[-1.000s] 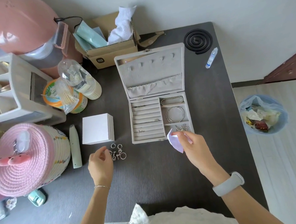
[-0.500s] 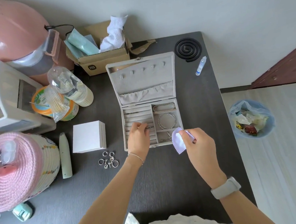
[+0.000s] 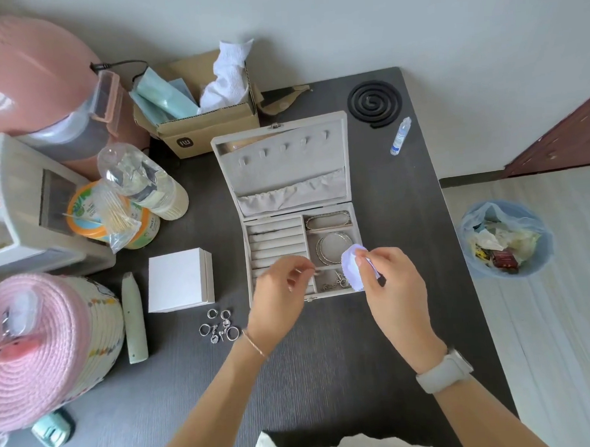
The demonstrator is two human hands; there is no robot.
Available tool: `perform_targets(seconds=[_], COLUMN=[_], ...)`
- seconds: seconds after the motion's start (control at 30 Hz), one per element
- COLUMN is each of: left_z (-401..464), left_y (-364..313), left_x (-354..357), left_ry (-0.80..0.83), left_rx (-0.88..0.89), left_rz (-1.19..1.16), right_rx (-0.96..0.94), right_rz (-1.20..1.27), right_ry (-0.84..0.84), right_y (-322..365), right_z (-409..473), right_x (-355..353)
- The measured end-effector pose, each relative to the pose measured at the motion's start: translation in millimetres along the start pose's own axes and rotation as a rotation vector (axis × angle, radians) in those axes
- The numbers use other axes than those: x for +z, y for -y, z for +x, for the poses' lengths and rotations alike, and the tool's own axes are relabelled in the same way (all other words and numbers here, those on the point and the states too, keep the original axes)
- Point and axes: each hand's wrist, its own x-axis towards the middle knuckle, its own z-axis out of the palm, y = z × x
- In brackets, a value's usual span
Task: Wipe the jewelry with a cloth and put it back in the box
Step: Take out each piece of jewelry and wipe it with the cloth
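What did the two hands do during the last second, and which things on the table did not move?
The left hand moved right, from beside the loose rings to over the jewelry box; its fingers are pinched, but whether it picked something up is too small to tell. The right hand kept its grip on the lilac cloth at the box's front right corner. The rings, bangles and white box stayed put.

A dark grey wood-grain table (image 3: 345, 357) stands against a plain pale wall (image 3: 413, 22), its far right corner rounded. To the right lies a light plank floor (image 3: 549, 346) with a dark skirting strip (image 3: 472, 180) along the wall's foot. A reddish-brown wooden door or cabinet (image 3: 569, 140) shows at the right edge. Soft, even daylight fills the room
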Motion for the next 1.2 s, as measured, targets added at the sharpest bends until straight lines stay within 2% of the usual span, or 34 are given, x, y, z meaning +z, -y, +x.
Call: perform_targets(seconds=[0.07, 0.17, 0.23, 0.4, 0.57, 0.73, 0.87, 1.0, 1.1, 1.2], left_z=[-14.4, -25.5, -28.9, -37.9, -39.8, -38.6, -36.6, -36.0, -35.2, -35.6], left_y=[-10.7, -15.4, -16.4, -19.6, -26.1, -28.7, -32.3, -39.4, -38.6, -39.8], left_x=[2.9, 7.7, 8.4, 3.3, -3.0, -4.5, 0.1, 2.1, -2.4, -5.8], left_ry=[0.042, 0.006, -0.006, 0.030, -0.016, -0.079, -0.112, -0.031, 0.042, 0.099], left_rx=[0.016, -0.049, -0.112, -0.169, -0.118, -0.106, -0.224, -0.374, -0.456, -0.408], left_rz=[-0.050, -0.126, -0.172, -0.235, -0.216, -0.166, -0.250, -0.453, -0.602, -0.590], right_rx=[-0.045, -0.054, -0.027, 0.361, 0.453, 0.350, 0.311, 0.287, 0.303, 0.333], right_rz=[0.061, 0.205, 0.279, 0.624, 0.762, 0.619, 0.541, 0.450, 0.533, 0.581], right_ry=[0.088, 0.271, 0.309, 0.459, 0.612, 0.608, 0.554, 0.532, 0.544, 0.521], right_y=[4.1, 13.0, 15.1, 19.9, 23.3, 26.8, 30.6, 28.0, 28.2, 29.3], right_z=[1.4, -5.5, -11.8, -11.8, -9.1, -8.4, -9.9, -9.4, -10.2, -10.7], right_x=[3.8, 7.9, 6.2, -6.5, -12.3, -12.3, -9.3, -8.8, -11.4, -11.2])
